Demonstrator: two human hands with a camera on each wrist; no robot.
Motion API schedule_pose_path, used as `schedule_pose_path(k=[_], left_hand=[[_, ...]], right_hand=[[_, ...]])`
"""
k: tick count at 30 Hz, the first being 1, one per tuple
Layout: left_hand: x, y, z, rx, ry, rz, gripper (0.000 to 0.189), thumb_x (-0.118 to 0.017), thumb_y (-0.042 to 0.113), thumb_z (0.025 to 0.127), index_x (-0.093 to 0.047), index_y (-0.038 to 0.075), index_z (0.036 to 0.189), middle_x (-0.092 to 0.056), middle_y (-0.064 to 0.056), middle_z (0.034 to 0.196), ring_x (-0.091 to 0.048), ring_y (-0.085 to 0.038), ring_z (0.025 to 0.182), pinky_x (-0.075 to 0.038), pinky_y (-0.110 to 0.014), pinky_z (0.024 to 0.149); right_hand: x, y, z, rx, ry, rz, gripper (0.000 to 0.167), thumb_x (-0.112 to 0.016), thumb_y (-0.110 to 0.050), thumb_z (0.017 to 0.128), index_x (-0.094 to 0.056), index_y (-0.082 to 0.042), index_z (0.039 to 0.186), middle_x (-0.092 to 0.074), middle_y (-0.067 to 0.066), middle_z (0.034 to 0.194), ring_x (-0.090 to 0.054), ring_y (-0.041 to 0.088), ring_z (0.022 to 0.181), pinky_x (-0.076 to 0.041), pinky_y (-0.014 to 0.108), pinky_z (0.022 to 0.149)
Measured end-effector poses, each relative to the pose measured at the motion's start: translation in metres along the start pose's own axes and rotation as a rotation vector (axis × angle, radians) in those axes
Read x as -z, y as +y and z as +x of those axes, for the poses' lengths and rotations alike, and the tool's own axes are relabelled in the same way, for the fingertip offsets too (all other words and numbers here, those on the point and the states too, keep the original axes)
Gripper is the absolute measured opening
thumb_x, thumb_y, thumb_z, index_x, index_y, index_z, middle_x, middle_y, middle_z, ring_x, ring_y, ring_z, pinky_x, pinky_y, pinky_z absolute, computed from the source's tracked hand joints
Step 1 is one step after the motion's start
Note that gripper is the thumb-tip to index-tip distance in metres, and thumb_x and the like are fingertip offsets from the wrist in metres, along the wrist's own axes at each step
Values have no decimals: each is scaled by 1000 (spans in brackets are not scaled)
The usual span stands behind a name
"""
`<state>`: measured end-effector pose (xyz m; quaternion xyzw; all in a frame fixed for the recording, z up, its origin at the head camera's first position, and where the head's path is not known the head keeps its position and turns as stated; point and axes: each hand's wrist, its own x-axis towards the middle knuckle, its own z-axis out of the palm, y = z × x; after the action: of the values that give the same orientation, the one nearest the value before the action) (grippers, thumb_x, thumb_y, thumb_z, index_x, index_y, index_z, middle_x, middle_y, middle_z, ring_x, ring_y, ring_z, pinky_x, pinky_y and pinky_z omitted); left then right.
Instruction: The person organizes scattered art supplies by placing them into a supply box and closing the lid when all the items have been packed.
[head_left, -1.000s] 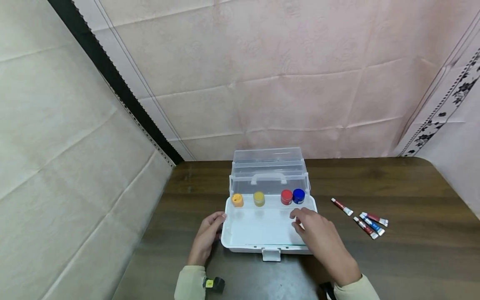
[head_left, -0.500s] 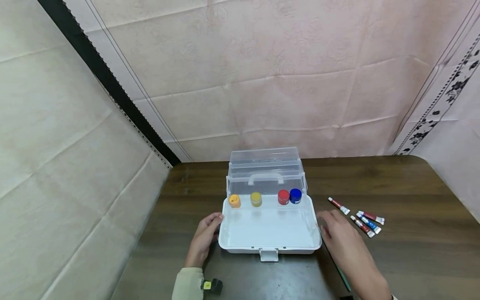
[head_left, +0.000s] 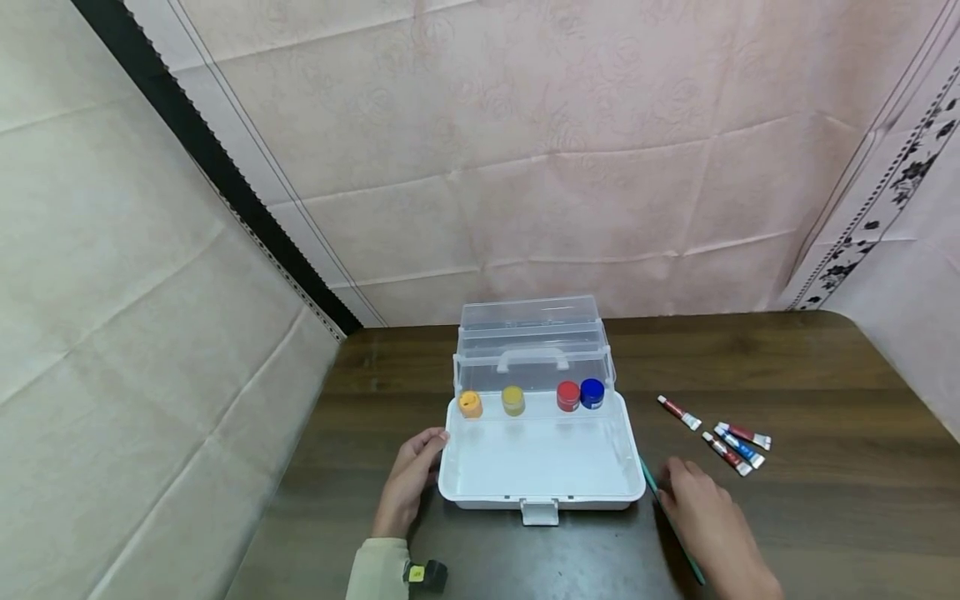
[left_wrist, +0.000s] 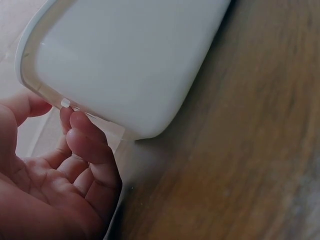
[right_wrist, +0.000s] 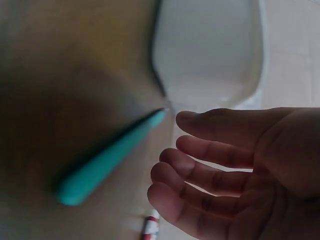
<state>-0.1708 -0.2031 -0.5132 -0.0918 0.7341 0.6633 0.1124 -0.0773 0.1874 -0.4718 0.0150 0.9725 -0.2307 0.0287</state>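
Observation:
My left hand (head_left: 408,479) pinches the left side of a white plastic box (head_left: 543,458), thumb on the rim and fingertips beneath. Its clear lid (head_left: 531,321) stands raised at the back. Beyond the box's right side, my right hand (head_left: 708,517) hovers with loosely bent fingers and nothing in them. Just left of it a slim teal-handled tool (head_left: 693,567) lies slanting on the table, its narrow tip toward the box. In the right wrist view the teal handle (right_wrist: 107,162) is apart from the fingertips; the kind of tool does not show.
Along the box's back edge stand four small paint jars: orange (head_left: 470,405), yellow (head_left: 513,402), red (head_left: 567,397) and blue (head_left: 592,395). Several paint tubes (head_left: 726,454) lie on the wooden table (head_left: 832,517) to the right. A cloth wall (head_left: 570,208) rises behind.
My right hand has moved from over the box rightward and toward me. The teal-handled tool has come into view on the table. My left hand has kept its grip on the box.

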Motion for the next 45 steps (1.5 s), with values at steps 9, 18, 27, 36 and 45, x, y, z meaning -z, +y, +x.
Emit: schedule_pose_path(k=[9, 18, 27, 36, 45], left_hand=[[0, 0, -2, 5, 2, 1, 39, -63, 31, 104, -66, 0, 127, -70, -6, 114, -64, -17, 98, -54, -33, 80], [-2, 3, -3, -5, 5, -2, 41, -60, 31, 106, -64, -2, 130, -71, -3, 109, -65, -14, 93, -54, -32, 75], [-2, 2, -3, -18, -8, -12, 41, -59, 30, 106, -64, -3, 129, -72, -4, 107, -66, -12, 90, -55, -29, 70], [-1, 0, -2, -26, -17, -16, 41, -60, 30, 105, -64, -3, 129, -72, -5, 109, -66, -12, 91, -55, -28, 71], [-2, 3, -4, -20, 13, -6, 39, -60, 29, 105, -65, -3, 128, -72, -5, 108, -65, -14, 90, -55, -30, 70]], right_hand=[[-13, 8, 4, -4, -8, -1, 19, -72, -6, 93, -55, -8, 84, -58, 8, 79, -65, 39, 70, -47, 55, 54], [-14, 8, 6, -32, -33, 9, 23, -68, -6, 92, -51, -7, 77, -59, 10, 70, -61, 33, 61, -45, 51, 50], [-11, 9, 4, -79, -66, 34, 18, -64, -7, 91, -51, -7, 78, -56, 9, 70, -53, 30, 61, -44, 51, 54], [0, 2, -2, -115, -42, 64, 11, -65, -10, 93, -57, -4, 88, -61, 13, 75, -61, 37, 65, -47, 55, 56], [21, -12, -11, -86, 63, 52, 10, -65, -12, 94, -66, -3, 100, -69, 14, 81, -67, 43, 70, -48, 58, 55]])
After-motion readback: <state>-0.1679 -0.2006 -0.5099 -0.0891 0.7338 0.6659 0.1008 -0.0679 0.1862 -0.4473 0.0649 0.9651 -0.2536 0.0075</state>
